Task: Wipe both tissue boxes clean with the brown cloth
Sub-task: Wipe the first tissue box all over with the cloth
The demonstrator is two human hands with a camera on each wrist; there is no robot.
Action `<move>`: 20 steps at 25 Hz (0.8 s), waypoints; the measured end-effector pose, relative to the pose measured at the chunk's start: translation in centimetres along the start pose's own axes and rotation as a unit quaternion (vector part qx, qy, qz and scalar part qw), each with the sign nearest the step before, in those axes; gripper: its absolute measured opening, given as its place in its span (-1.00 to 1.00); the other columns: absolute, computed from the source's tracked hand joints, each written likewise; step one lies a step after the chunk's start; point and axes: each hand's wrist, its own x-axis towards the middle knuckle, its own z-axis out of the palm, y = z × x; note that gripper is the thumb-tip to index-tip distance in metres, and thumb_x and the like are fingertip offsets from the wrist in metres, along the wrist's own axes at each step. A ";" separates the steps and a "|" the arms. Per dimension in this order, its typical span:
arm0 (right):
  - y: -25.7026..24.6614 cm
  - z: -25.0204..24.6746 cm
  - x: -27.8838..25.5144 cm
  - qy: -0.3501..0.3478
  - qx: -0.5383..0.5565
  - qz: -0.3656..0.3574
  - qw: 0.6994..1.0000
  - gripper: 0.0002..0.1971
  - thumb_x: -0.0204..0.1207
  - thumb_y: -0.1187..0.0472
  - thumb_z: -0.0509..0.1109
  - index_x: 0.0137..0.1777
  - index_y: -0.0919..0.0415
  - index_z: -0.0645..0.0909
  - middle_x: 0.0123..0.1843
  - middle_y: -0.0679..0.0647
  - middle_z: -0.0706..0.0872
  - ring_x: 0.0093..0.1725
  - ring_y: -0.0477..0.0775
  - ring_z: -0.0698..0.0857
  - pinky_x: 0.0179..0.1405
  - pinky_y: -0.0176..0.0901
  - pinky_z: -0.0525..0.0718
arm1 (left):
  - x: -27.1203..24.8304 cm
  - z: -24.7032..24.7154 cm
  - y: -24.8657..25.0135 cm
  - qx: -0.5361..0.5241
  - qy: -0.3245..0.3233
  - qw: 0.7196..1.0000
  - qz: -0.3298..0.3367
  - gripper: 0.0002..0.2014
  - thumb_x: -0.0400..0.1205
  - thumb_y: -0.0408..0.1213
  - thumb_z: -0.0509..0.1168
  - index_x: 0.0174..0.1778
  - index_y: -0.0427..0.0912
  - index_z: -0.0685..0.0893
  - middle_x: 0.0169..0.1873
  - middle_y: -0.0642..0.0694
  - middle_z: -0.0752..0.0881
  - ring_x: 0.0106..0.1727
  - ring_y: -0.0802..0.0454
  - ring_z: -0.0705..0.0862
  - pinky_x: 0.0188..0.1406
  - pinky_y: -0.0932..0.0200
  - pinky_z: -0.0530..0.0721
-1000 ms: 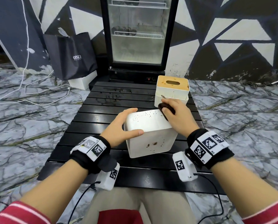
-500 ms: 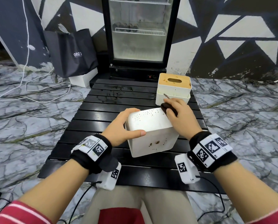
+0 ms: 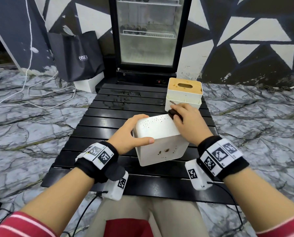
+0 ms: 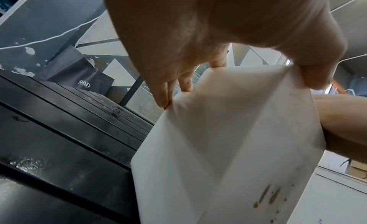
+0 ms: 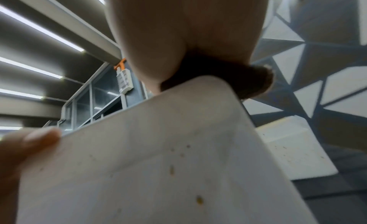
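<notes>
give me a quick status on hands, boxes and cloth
Left hand grips near tissue box, tilted on black table. Right hand presses brown cloth on its far top edge. Brown spots remain on front. Second tissue box behind, untouched.

Two tissue boxes sit on the one black slatted table: a near tissue box between the hands and a far tissue box just beyond the right hand (wooden-lidded). One brown cloth shows under that hand. One black bag stands far beyond the left hand.
</notes>
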 end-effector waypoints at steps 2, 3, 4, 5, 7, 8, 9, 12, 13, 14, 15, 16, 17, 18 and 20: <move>-1.3 0.6 -0.3 0.008 -0.101 -0.021 0.995 -0.59 0.62 0.18 0.09 0.47 0.11 0.37 0.41 0.07 0.47 0.36 0.21 0.37 0.35 0.01 0.39 | -0.1 0.1 0.1 -0.003 0.009 1.000 0.001 -0.32 0.14 0.20 0.46 0.20 0.38 0.42 0.31 0.09 0.50 0.34 0.15 0.48 0.36 0.16 0.47; -1.6 0.9 -0.9 0.018 -0.127 -0.043 0.991 -0.59 0.62 0.17 0.10 0.47 0.12 0.38 0.40 0.06 0.49 0.35 0.20 0.38 0.32 0.04 0.42 | -0.1 0.2 0.1 -0.005 0.011 1.000 0.002 -0.33 0.14 0.20 0.46 0.19 0.39 0.42 0.30 0.09 0.51 0.33 0.15 0.48 0.34 0.18 0.47; -1.5 0.9 -1.6 0.024 -0.130 -0.066 0.989 -0.59 0.61 0.16 0.10 0.45 0.12 0.40 0.39 0.06 0.50 0.35 0.19 0.40 0.30 0.05 0.45 | -0.1 0.1 0.2 -0.005 0.012 1.000 0.003 -0.33 0.13 0.20 0.46 0.19 0.39 0.42 0.30 0.10 0.51 0.33 0.16 0.48 0.33 0.19 0.46; -1.2 0.7 -2.1 0.024 -0.115 -0.086 0.989 -0.59 0.60 0.15 0.09 0.44 0.12 0.42 0.38 0.06 0.52 0.35 0.18 0.41 0.31 0.06 0.46 | -0.1 0.1 0.2 -0.003 0.011 1.000 0.002 -0.32 0.13 0.21 0.46 0.19 0.39 0.42 0.30 0.10 0.51 0.33 0.16 0.48 0.32 0.20 0.46; -0.1 0.0 -2.3 0.016 -0.068 -0.087 0.994 -0.59 0.60 0.15 0.08 0.43 0.12 0.43 0.37 0.05 0.53 0.34 0.16 0.40 0.36 0.01 0.41 | -0.2 -0.1 0.2 0.002 0.002 1.000 -0.003 -0.30 0.13 0.22 0.45 0.22 0.38 0.41 0.31 0.11 0.50 0.34 0.16 0.47 0.27 0.27 0.45; 0.3 -0.3 -2.0 0.007 -0.046 -0.067 0.997 -0.61 0.62 0.18 0.09 0.44 0.11 0.42 0.38 0.06 0.51 0.34 0.15 0.39 0.38 -0.05 0.35 | -0.2 -0.1 0.3 0.004 -0.003 1.000 -0.005 -0.29 0.13 0.22 0.44 0.23 0.37 0.40 0.32 0.11 0.50 0.33 0.17 0.47 0.24 0.32 0.45; 0.5 -0.4 -1.4 -0.001 -0.034 -0.044 0.998 -0.61 0.62 0.20 0.10 0.45 0.11 0.40 0.39 0.07 0.49 0.35 0.16 0.38 0.38 -0.09 0.31 | -0.2 -0.1 0.3 0.004 -0.006 1.000 -0.007 -0.29 0.13 0.23 0.44 0.23 0.38 0.39 0.32 0.11 0.49 0.33 0.17 0.46 0.21 0.35 0.44; -1.0 0.2 -0.1 -0.006 -0.090 -0.026 0.996 -0.59 0.63 0.19 0.07 0.48 0.11 0.35 0.41 0.05 0.47 0.35 0.18 0.36 0.36 -0.06 0.34 | -0.2 0.1 0.4 0.003 0.000 1.000 -0.006 -0.32 0.14 0.23 0.45 0.19 0.44 0.38 0.32 0.11 0.48 0.34 0.17 0.45 0.28 0.25 0.44; -1.7 0.5 -0.2 0.000 -0.116 -0.044 0.992 -0.58 0.63 0.19 0.07 0.49 0.11 0.34 0.41 0.05 0.47 0.35 0.19 0.37 0.35 -0.04 0.36 | -0.3 0.2 0.4 0.003 0.004 1.000 -0.007 -0.33 0.13 0.23 0.45 0.18 0.46 0.38 0.32 0.11 0.48 0.34 0.17 0.46 0.30 0.22 0.44; -2.0 0.7 -0.6 0.005 -0.130 -0.065 0.989 -0.58 0.63 0.18 0.07 0.48 0.11 0.35 0.41 0.05 0.48 0.35 0.18 0.37 0.34 -0.03 0.38 | -0.3 0.2 0.4 0.004 0.008 1.000 -0.008 -0.33 0.13 0.24 0.45 0.17 0.47 0.38 0.31 0.11 0.49 0.33 0.17 0.46 0.30 0.21 0.45; -2.0 0.7 -1.1 0.005 -0.131 -0.083 0.988 -0.58 0.62 0.18 0.09 0.48 0.12 0.36 0.40 0.05 0.49 0.35 0.17 0.38 0.33 -0.03 0.39 | -0.3 0.2 0.4 0.005 0.010 1.000 -0.010 -0.33 0.13 0.24 0.45 0.17 0.47 0.38 0.31 0.11 0.49 0.32 0.17 0.46 0.29 0.21 0.45; -1.7 0.6 -1.7 0.004 -0.118 -0.095 0.988 -0.59 0.62 0.19 0.11 0.47 0.12 0.38 0.40 0.04 0.50 0.36 0.16 0.38 0.34 -0.03 0.38 | -0.3 0.3 0.5 0.005 0.010 1.000 -0.010 -0.33 0.12 0.24 0.45 0.16 0.47 0.38 0.31 0.11 0.49 0.31 0.17 0.46 0.28 0.22 0.45; -1.2 0.3 -2.1 0.003 -0.100 -0.097 0.990 -0.60 0.61 0.20 0.12 0.46 0.12 0.40 0.39 0.04 0.51 0.36 0.14 0.38 0.35 -0.05 0.36 | -0.4 0.3 0.5 0.004 0.008 1.000 -0.010 -0.32 0.12 0.24 0.44 0.16 0.47 0.38 0.31 0.11 0.48 0.31 0.17 0.46 0.27 0.24 0.44; -0.6 0.0 -2.1 0.004 -0.078 -0.090 0.993 -0.60 0.61 0.21 0.13 0.45 0.12 0.41 0.39 0.04 0.51 0.36 0.13 0.38 0.37 -0.07 0.34 | -0.3 0.2 0.5 0.003 0.007 1.000 -0.010 -0.32 0.12 0.24 0.44 0.16 0.48 0.37 0.32 0.12 0.48 0.32 0.17 0.45 0.27 0.25 0.43; 0.4 -0.3 -1.4 0.001 -0.039 -0.055 0.998 -0.60 0.61 0.21 0.12 0.45 0.11 0.41 0.38 0.05 0.50 0.35 0.14 0.38 0.37 -0.09 0.33 | -0.3 0.2 0.5 0.004 0.003 1.000 -0.013 -0.32 0.12 0.25 0.44 0.16 0.49 0.37 0.33 0.13 0.47 0.33 0.17 0.44 0.25 0.27 0.42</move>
